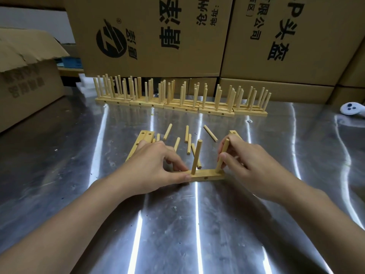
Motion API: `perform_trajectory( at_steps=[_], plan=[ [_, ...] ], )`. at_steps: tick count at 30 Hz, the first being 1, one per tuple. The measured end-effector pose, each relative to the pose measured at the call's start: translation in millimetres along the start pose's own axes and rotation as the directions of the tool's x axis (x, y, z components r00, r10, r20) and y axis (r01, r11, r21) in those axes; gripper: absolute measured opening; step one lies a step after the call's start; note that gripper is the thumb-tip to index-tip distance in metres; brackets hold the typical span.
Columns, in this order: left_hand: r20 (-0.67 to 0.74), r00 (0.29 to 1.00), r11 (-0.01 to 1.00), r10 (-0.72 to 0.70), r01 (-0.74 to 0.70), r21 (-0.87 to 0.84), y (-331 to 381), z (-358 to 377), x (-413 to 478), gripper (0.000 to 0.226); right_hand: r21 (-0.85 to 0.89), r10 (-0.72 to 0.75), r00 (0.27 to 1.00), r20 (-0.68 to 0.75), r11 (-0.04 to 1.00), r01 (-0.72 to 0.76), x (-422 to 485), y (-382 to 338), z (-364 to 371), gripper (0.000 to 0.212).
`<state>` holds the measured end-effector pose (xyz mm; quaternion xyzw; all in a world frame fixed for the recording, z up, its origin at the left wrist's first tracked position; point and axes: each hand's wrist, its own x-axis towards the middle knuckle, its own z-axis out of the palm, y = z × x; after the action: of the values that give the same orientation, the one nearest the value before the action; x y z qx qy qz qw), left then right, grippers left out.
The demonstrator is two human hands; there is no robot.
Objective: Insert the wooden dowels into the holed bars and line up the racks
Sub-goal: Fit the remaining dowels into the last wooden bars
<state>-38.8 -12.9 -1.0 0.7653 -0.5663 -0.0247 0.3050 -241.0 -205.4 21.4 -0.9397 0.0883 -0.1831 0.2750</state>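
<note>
**Two hands on one bar, two dowels upright**

Pinches the left end of the holed bar (207,177) with the left hand (156,165), thumb and forefinger curled onto it, the other fingers tucked behind. Keeps the bar flat on the shiny metal surface (177,224). Grips a second dowel (223,155) with the right hand (243,161), thumb and fingers wrapped round its shaft, its foot at the bar's right end. Cannot tell how deep it sits. Shows one dowel (196,157) upright in the bar, just right of the left thumb.

Just behind the hands, loose dowels (188,143) lying flat and scattered. Spare bars (145,138) beside the left hand's far side. Another bar end (235,133) behind the right hand.

Farther back, finished racks (181,99) in a row, end to end, dowels upright. Beyond them, stacked cardboard boxes (150,34) with printed characters. At the far right, a white controller (352,110).
</note>
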Motion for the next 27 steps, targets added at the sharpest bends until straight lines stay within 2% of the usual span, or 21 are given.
perform_trajectory(
  at_steps=[5, 10, 15, 18, 20, 23, 27],
  plan=[
    [0.002, 1.0, 1.0, -0.014, 0.014, -0.007, 2.7, -0.9, -1.3, 0.025, -0.11, -0.016, 0.999, 0.051, 0.994, 0.022, 4.1, -4.6, -1.7, 0.009],
    [0.004, 1.0, 1.0, -0.017, 0.017, -0.02, 6.7, -3.0, -2.8, 0.026, -0.077, -0.005, 1.0, 0.009, 0.997, 0.006, 2.9, -7.8, -0.6, 0.008],
    [0.013, 1.0, 0.999, -0.022, 0.023, -0.038, 9.0, -3.7, -2.5, 0.024, -0.003, 0.082, 0.995, -0.063, 0.997, -0.082, -4.2, -5.2, 9.5, 0.009],
    [0.018, 1.0, 0.999, -0.021, 0.021, -0.039, 9.0, -3.9, -3.4, 0.025, 0.205, 0.165, 0.972, -0.168, 0.97, -0.129, -3.0, -9.3, 16.4, 0.036],
    [0.025, 0.999, 0.999, -0.024, 0.025, -0.04, 9.6, -4.3, -3.3, 0.025, 0.419, 0.269, 0.935, -0.23, 0.895, -0.155, 6.5, -15.1, 20.1, 0.046],
    [0.028, 0.999, 0.999, -0.025, 0.026, -0.046, 10.0, -4.4, -2.6, 0.024, 0.667, 0.412, 0.886, -0.214, 0.724, -0.176, 24.1, -26.4, 26.1, 0.049],
    [0.023, 1.0, 0.999, -0.013, 0.014, -0.048, 9.9, -4.0, -2.6, 0.026, 0.758, 0.463, 0.87, -0.168, 0.625, -0.186, 39.3, -35.4, 38.4, 0.047]
  ],
)
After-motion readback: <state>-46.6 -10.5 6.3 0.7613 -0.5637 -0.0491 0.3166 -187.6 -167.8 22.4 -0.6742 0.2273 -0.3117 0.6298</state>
